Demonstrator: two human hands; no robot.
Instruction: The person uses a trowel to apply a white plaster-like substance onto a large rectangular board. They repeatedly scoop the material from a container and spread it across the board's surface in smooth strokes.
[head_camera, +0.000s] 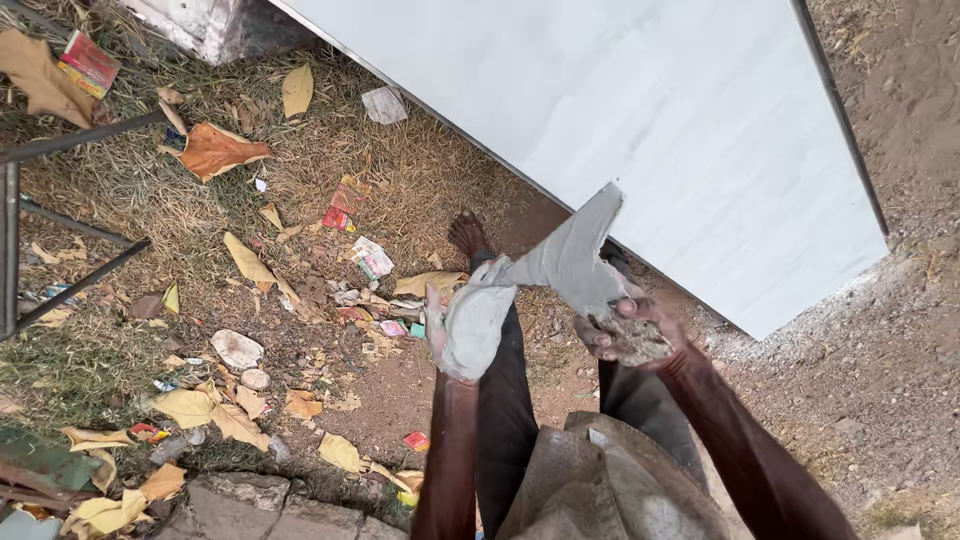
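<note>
Fingers (612, 338) of the right hand (630, 335): curled and pinching the lower, dirt-crusted end of a grey rag (570, 262). Fingers of the left hand (462, 330): hidden; the hand is wrapped in a pale cloth (475, 322), so whether they are spread or closed cannot be told, though the wrapped hand meets the rag's left edge.

Grey rag: held between both hands in front of the body, stretched, its long axis running from the right hand up and slightly left to a pointed corner that overlaps the white slab (650, 120). The rag lies up and left of the right fingers and just right of the left hand; both hands touch it, the right with the firmer visible hold.

White slab: large, flat, smooth, set on edge or leaning, filling the upper right, just beyond the rag.

Person: dark trousers (505, 400), one bare foot (466, 232) on brown earth near the slab's lower edge; a dusty garment (600, 490) at the bottom of the view.

Ground (380, 380): dry grass, yellow leaves (245, 262), scraps of coloured wrappers (345, 205), small stones. Metal bars (70, 270) at far left. No containers in view.
</note>
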